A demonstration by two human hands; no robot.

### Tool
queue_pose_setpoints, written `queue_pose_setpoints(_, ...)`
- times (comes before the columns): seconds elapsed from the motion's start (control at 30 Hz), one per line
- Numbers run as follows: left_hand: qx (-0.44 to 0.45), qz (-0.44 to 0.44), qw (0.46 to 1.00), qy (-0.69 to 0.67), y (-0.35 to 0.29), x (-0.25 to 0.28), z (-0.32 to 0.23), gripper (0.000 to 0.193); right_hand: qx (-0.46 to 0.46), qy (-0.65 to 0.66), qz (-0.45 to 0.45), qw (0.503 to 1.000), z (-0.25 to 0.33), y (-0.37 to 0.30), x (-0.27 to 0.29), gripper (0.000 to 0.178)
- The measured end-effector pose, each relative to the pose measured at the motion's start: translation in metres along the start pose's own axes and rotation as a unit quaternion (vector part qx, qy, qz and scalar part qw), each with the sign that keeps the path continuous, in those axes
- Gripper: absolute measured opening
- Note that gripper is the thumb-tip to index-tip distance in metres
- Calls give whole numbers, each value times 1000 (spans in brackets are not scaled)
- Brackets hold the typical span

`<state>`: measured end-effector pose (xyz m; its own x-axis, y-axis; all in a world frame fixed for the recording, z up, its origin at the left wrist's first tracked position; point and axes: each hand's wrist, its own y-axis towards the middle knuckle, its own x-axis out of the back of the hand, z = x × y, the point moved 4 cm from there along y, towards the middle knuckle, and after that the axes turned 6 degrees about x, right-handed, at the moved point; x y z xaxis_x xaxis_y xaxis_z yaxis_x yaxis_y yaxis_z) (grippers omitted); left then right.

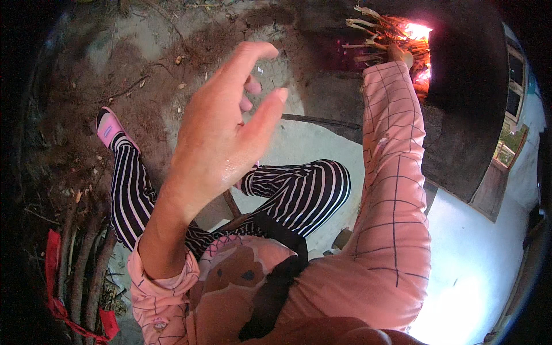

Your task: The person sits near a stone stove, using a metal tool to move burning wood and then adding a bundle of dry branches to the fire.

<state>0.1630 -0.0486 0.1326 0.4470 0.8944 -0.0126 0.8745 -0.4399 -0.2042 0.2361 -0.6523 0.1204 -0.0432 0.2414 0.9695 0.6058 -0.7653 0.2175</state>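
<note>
My left hand is raised in the middle of the view, above my legs. Its thumb and index finger are apart, the other fingers curl loosely, and nothing is in it. My right arm, in a pink checked sleeve, reaches far forward to the stove. At its end my right hand is closed on a bundle of dry twigs, its fingers mostly hidden among them. The twigs stick out to the left, and their right ends meet bright flames at the mouth of the dark stove.
The bare earth floor at the left is strewn with bits of twig. Thick branches with a red cloth strip lie at the lower left. My legs in striped trousers are bent below. A pale wall stands at the right.
</note>
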Motion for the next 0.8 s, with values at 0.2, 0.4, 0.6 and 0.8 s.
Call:
queue_pose_setpoints(0.2,5,-9,1000,-1,1,1,3,40,-51,91,2,995,-14,4,-3,47)
queue_pose_setpoints(0.4,6,0,1000,1,3,-3,4,40,-36,112,-2,993,-10,14,-1,48)
queue_pose_setpoints(0.6,-16,-18,1000,-6,5,-2,5,39,-16,128,3,992,23,51,18,49)
queue_pose_setpoints(0.8,-16,-31,999,15,2,4,4,38,-9,157,4,988,41,59,21,50)
